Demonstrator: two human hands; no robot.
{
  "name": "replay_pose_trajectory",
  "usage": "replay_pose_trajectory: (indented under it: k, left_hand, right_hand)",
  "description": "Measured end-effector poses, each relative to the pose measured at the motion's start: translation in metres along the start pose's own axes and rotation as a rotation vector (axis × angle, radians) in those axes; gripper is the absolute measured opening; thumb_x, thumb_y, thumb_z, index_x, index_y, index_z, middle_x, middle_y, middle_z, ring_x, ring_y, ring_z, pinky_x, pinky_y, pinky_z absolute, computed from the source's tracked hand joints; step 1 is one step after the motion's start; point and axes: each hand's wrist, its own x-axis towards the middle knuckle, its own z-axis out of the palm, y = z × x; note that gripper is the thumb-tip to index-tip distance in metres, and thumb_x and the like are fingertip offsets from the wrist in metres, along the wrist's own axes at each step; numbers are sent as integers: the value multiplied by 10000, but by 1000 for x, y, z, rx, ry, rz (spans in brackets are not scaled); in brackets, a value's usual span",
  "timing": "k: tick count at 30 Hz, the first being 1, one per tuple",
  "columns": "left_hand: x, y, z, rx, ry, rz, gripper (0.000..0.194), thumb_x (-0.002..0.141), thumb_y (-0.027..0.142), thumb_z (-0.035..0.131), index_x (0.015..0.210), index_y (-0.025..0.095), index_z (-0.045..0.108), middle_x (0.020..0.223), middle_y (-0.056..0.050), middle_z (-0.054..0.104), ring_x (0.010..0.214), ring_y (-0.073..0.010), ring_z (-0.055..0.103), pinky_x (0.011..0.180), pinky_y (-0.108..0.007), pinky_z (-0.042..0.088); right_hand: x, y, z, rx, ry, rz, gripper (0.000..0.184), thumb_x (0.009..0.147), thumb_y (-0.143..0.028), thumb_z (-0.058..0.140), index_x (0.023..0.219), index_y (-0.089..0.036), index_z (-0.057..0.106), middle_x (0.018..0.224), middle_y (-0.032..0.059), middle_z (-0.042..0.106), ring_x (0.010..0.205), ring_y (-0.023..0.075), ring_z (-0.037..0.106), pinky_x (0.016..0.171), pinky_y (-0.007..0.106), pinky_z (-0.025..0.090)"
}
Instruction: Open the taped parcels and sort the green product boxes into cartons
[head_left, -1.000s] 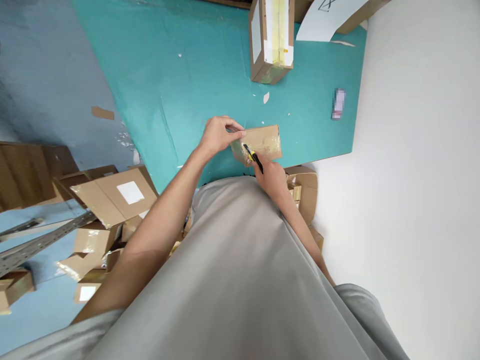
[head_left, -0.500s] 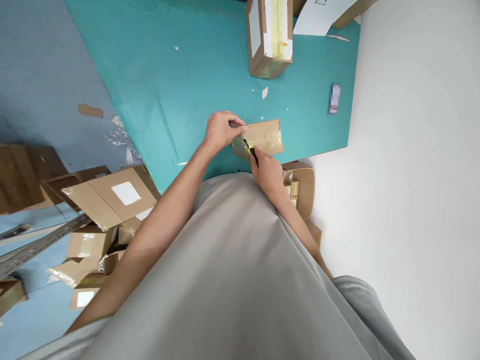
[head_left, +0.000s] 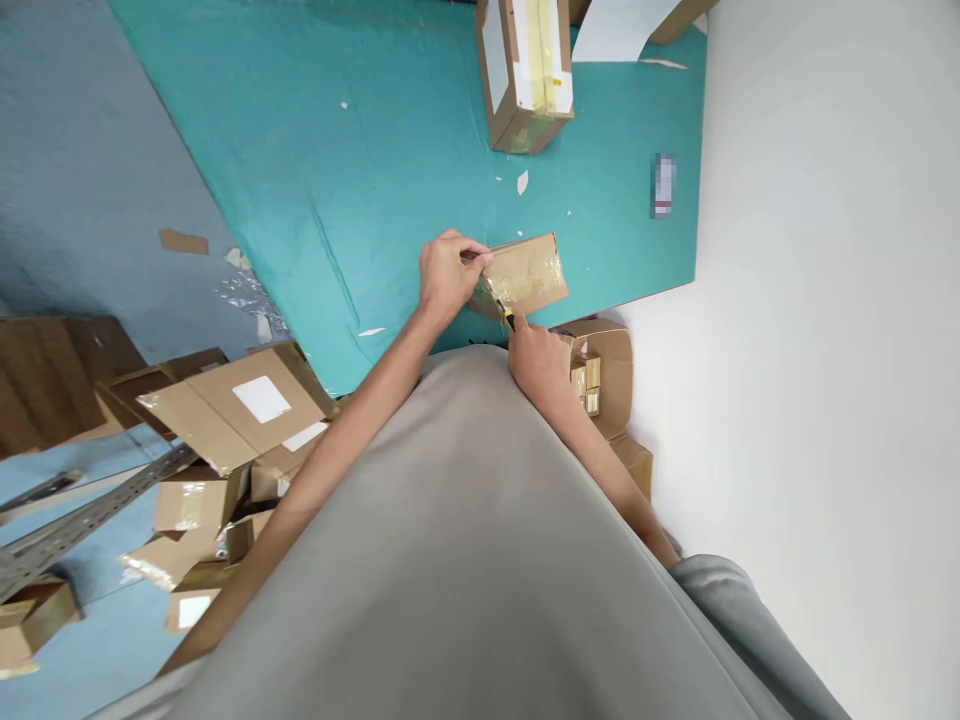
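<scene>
Cardboard box (head_left: 525, 275), left fingers (head_left: 484, 260) pinching its corner, right fingers (head_left: 520, 322) closed around a cutter (head_left: 509, 319)

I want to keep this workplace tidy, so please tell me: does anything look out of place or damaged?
Yes. Left of the table, opened boxes lie tilted in a loose heap on the floor, near crumpled plastic. Paper scraps are scattered on the table, like uncleared litter.
</scene>
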Motion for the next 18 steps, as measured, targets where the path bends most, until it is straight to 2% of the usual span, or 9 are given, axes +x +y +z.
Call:
replay_pose_trajectory:
  k: [5, 10, 15, 18]
  left_hand:
    - [-1, 1, -2, 12, -1, 2, 144, 891, 315, 756, 980, 242, 843, 1040, -54, 798, 1015, -257, 750, 1080, -468, 615]
    - [-3, 1, -1, 41, 16, 5, 156, 929, 340, 748, 1026, 241, 820, 1062, -50, 790, 1046, -248, 747, 1071, -423, 614]
    - [-7, 5, -1, 46, 49, 10, 192, 984, 425, 743, 1045, 254, 806, 1138, -73, 787, 1121, -257, 743, 1067, -405, 619]
    - [-12, 6, -5, 62, 43, 9, 289, 1006, 501, 724, 1121, 246, 798, 1199, -86, 778, 1175, -255, 744, 1027, -369, 629]
  right_hand:
    - [6, 1, 5, 21, 4, -16, 519, 1192, -219, 365, 1681, -157, 526, 1265, 225, 823, 1138, 340, 812, 944, 419, 610]
    - [19, 1, 4, 2, 43, -94, 541, 1196, -212, 298, 1684, -173, 529, 1310, 227, 809, 1159, 342, 801, 936, 413, 601]
    - [8, 5, 7, -60, -26, -169, 625, 1154, -125, 332, 1759, -218, 458, 1383, 232, 766, 1168, 312, 798, 932, 392, 598]
    - [2, 16, 8, -14, 11, -195, 598, 1182, -216, 377, 1772, -276, 453, 1383, 198, 771, 1162, 312, 786, 914, 366, 582]
